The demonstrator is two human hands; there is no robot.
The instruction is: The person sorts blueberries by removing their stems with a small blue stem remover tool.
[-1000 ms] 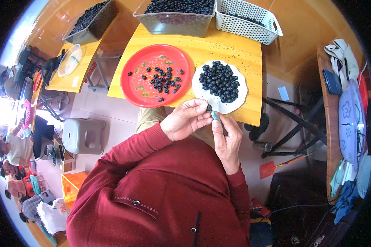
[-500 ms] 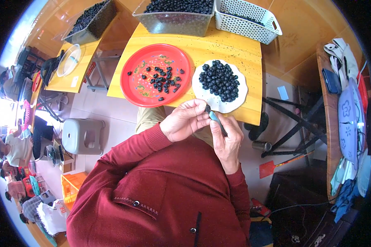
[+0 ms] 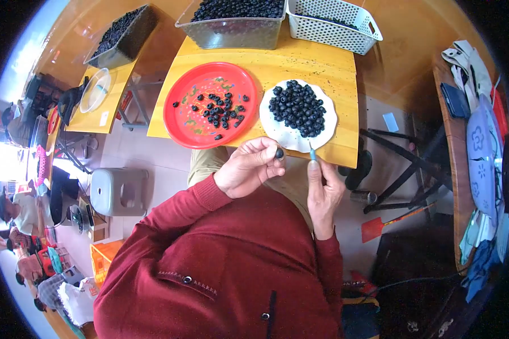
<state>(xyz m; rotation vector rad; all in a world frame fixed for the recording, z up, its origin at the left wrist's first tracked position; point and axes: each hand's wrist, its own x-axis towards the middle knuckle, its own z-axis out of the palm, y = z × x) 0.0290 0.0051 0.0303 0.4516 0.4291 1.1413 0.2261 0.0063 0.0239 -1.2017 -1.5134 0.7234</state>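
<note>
My left hand (image 3: 250,165) pinches a small black ball (image 3: 279,153), like a bead or berry, between thumb and fingertips in front of the table. My right hand (image 3: 324,192) grips a slim tool with a teal handle (image 3: 313,153) and a thin pointed tip. Its tip points up over the near rim of a white scalloped plate (image 3: 288,139), apart from the ball. That plate holds a heap of similar black balls (image 3: 297,108). Left of it, a red patterned tray (image 3: 181,121) carries scattered black balls (image 3: 223,110), several showing pale spots or holes.
At the table's back stand a clear bin (image 3: 226,35) of black balls and a white perforated basket (image 3: 328,38). Dark crumbs dot the wooden table (image 3: 348,85). A grey stool (image 3: 117,191) stands on the left; a folding table leg (image 3: 404,169) and red fly swatter (image 3: 372,229) are on the right.
My right hand has drawn the tool away from the ball, to the right, and turned its tip upward. My left hand still pinches the ball, having shifted only slightly.
</note>
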